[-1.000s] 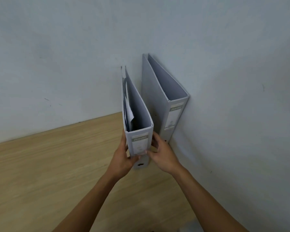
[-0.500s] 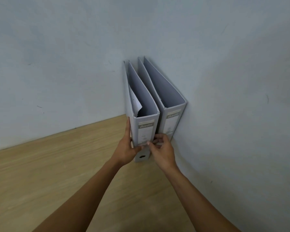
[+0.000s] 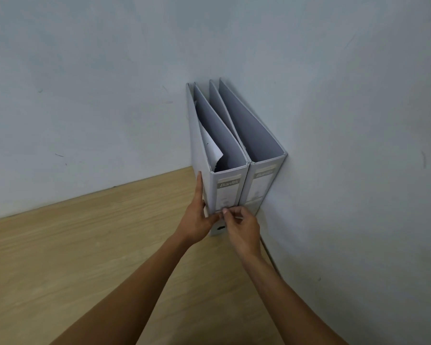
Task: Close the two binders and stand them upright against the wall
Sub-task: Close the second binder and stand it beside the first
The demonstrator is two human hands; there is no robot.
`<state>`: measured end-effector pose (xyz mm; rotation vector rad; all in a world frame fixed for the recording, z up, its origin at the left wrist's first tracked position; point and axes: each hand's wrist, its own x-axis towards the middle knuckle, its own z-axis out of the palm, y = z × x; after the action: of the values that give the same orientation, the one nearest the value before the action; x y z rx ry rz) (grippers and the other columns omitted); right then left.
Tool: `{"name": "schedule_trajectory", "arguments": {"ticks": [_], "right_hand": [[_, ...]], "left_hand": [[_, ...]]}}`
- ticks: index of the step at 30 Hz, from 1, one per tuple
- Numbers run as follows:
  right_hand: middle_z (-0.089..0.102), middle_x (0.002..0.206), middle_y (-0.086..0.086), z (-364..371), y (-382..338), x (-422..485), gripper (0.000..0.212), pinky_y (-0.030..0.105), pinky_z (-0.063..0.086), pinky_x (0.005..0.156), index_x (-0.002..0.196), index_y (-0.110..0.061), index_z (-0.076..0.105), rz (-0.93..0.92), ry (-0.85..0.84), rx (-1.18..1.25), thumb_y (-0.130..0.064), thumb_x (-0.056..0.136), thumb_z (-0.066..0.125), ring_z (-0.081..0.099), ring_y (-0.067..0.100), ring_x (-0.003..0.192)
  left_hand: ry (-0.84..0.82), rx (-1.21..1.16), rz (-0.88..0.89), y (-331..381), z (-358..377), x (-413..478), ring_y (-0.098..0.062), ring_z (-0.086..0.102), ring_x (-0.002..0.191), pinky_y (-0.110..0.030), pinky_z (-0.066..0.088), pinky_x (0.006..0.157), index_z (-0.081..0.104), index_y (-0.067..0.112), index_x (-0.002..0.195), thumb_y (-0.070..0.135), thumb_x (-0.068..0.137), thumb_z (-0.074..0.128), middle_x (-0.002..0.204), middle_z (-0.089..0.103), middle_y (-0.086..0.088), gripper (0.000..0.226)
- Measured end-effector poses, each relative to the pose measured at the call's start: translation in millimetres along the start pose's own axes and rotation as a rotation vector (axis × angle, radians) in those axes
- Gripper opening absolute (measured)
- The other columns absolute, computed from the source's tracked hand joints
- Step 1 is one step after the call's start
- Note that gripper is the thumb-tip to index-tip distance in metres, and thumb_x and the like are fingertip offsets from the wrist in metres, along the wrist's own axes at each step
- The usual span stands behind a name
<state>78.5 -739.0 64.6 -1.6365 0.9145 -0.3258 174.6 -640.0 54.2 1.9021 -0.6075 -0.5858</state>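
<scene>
Two grey lever-arch binders stand upright side by side in the corner, spines toward me. The right binder (image 3: 261, 185) rests against the right wall. The left binder (image 3: 228, 192) touches it and holds loose white paper (image 3: 210, 148) that sticks up inside. My left hand (image 3: 197, 220) lies flat along the left binder's left cover, thumb on the spine's lower part. My right hand (image 3: 241, 226) has curled fingers at the lower spine, fingertips touching it next to my left thumb.
The binders stand on a light wooden tabletop (image 3: 85, 257) that meets pale blue-grey walls (image 3: 97, 95) behind and on the right. A thin cable (image 3: 268, 255) runs along the right wall's base behind my right wrist.
The left binder has moved back and to the right from a gap beside the other one, and now stands against it in the corner. Both hands followed it and stay on its spine.
</scene>
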Motion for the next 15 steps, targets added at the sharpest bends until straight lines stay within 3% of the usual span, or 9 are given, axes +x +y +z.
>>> {"name": "schedule_trajectory", "arguments": {"ticks": [3,6,8,9,11,12,15], "right_hand": [[0.073,0.093,0.001,0,-1,1,0.020,0.008,0.046,0.060,0.096,-0.011,0.071,0.004,-0.015,-0.003,-0.029,0.095,0.064,0.066,0.008,0.087],[0.072,0.093,-0.002,-1,-3,4,0.014,0.026,0.058,0.076,0.093,-0.016,0.069,0.029,-0.040,0.016,-0.028,0.096,0.062,0.068,0.012,0.090],[0.071,0.097,-0.002,-3,-3,6,0.010,0.038,0.060,0.087,0.092,-0.017,0.068,0.051,-0.077,0.020,-0.024,0.095,0.062,0.068,0.016,0.096],[0.071,0.100,0.000,-4,-2,6,0.009,0.040,0.059,0.090,0.093,-0.016,0.068,0.056,-0.091,0.013,-0.023,0.094,0.062,0.067,0.018,0.099],[0.071,0.104,0.002,-5,-4,6,0.009,0.041,0.058,0.091,0.096,-0.014,0.069,0.055,-0.116,0.005,-0.021,0.093,0.063,0.066,0.020,0.102],[0.070,0.104,0.002,-6,-5,6,0.010,0.041,0.058,0.091,0.097,-0.013,0.069,0.053,-0.119,0.004,-0.020,0.093,0.063,0.066,0.020,0.103],[0.069,0.101,0.000,-7,-7,3,0.010,0.046,0.059,0.089,0.098,-0.013,0.068,0.063,-0.145,0.012,-0.020,0.092,0.063,0.066,0.019,0.100]], "left_hand": [[0.011,0.010,-0.042,1,-1,0,0.002,0.043,0.126,-0.027,0.045,0.105,-0.016,0.032,0.159,0.019,0.088,0.074,0.148,0.036,0.017,0.116],[-0.005,0.071,-0.062,2,-5,-2,-0.012,0.040,0.139,-0.036,0.045,0.109,-0.019,0.035,0.158,0.008,0.089,0.073,0.157,0.030,0.013,0.119],[-0.029,0.109,-0.084,2,-12,-2,-0.025,0.038,0.147,-0.033,0.049,0.105,-0.020,0.040,0.157,-0.002,0.089,0.069,0.167,0.023,0.002,0.120],[-0.042,0.122,-0.103,3,-14,-1,-0.030,0.039,0.147,-0.025,0.053,0.096,-0.019,0.042,0.157,-0.004,0.089,0.067,0.168,0.022,-0.002,0.119],[-0.054,0.142,-0.140,4,-21,-3,-0.032,0.047,0.142,-0.011,0.057,0.073,-0.015,0.043,0.158,-0.006,0.090,0.066,0.167,0.023,-0.005,0.116],[-0.055,0.154,-0.151,5,-23,-4,-0.031,0.051,0.139,-0.012,0.055,0.069,-0.013,0.042,0.159,-0.006,0.090,0.066,0.167,0.025,-0.005,0.114],[-0.070,0.163,-0.171,8,-27,-14,-0.029,0.055,0.135,-0.018,0.050,0.081,-0.004,0.036,0.161,-0.004,0.090,0.065,0.165,0.031,-0.005,0.107]]}}
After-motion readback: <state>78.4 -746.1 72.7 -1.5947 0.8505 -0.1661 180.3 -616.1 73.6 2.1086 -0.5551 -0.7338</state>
